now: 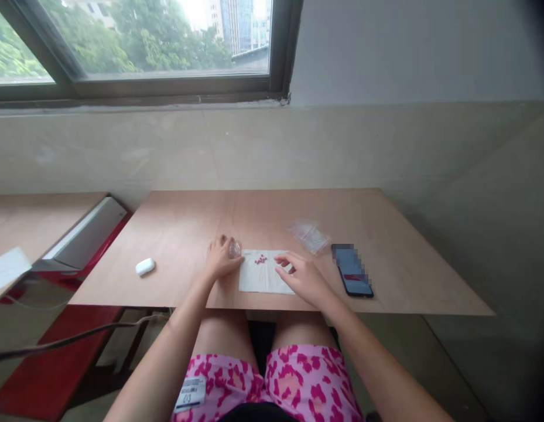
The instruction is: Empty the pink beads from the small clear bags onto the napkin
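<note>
My left hand (pixel 222 259) curls around a small clear plastic object (pixel 235 248) at the left edge of a white sheet (pixel 265 279). Thumb and fingers lie on either side of it; whether it is a cup or a bag I cannot make out. Several tiny dark red pieces (pixel 260 259), like beads, lie in a loose cluster on the sheet's upper middle. Over the sheet's right side hovers my right hand (pixel 303 276), its fingers bent and apart, with nothing visible between them.
Behind the right hand lie clear plastic bags (pixel 313 236). A phone (pixel 353 271) rests farther right, and a white earbud-type case (pixel 145 267) sits at left. The wooden table's (pixel 263 211) front edge is close to my lap. A wall (pixel 342 146) stands behind.
</note>
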The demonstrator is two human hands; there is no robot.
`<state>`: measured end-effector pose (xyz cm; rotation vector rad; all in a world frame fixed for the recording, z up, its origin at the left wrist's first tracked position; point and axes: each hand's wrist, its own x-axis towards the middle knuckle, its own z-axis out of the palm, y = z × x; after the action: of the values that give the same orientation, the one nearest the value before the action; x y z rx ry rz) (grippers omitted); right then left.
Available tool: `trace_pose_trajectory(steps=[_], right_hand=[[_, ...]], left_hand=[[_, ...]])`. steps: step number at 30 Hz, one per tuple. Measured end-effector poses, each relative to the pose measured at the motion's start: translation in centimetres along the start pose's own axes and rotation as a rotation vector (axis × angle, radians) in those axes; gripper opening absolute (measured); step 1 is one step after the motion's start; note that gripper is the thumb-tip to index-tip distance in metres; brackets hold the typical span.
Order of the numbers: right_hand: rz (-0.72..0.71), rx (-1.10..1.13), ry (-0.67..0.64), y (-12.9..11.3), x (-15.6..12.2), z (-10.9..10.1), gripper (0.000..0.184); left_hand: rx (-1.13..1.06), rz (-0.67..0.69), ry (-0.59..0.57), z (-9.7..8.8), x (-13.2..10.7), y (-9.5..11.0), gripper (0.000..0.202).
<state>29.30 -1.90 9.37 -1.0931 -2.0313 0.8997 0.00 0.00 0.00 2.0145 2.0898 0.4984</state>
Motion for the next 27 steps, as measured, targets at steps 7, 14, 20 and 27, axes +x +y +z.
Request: trace_pose_trajectory(steps=[7, 14, 20, 27], right_hand=[[0.069, -0.281, -0.056, 5.3, 1.6, 5.2, 0.021], [0.092, -0.255, -0.016, 5.2, 3.0, 6.2, 0.014], [0.052, 0.251, 0.005, 0.7, 1.3, 5.5, 0.018], [0.132, 0.388, -0.1, -1.0, -3.4, 6.6, 0.014]], left_hand=[[-0.052, 0.071, 0.046, -0.6, 0.5, -0.9, 0.054], [-0.276, 0.217, 0.175, -3.5, -2.8, 1.9, 0.052], [-0.345, 0.291, 0.135, -4.2, -7.8, 5.9, 0.057], [-0.344, 0.311, 0.089, -3.1, -10.5, 7.9, 0.05]])
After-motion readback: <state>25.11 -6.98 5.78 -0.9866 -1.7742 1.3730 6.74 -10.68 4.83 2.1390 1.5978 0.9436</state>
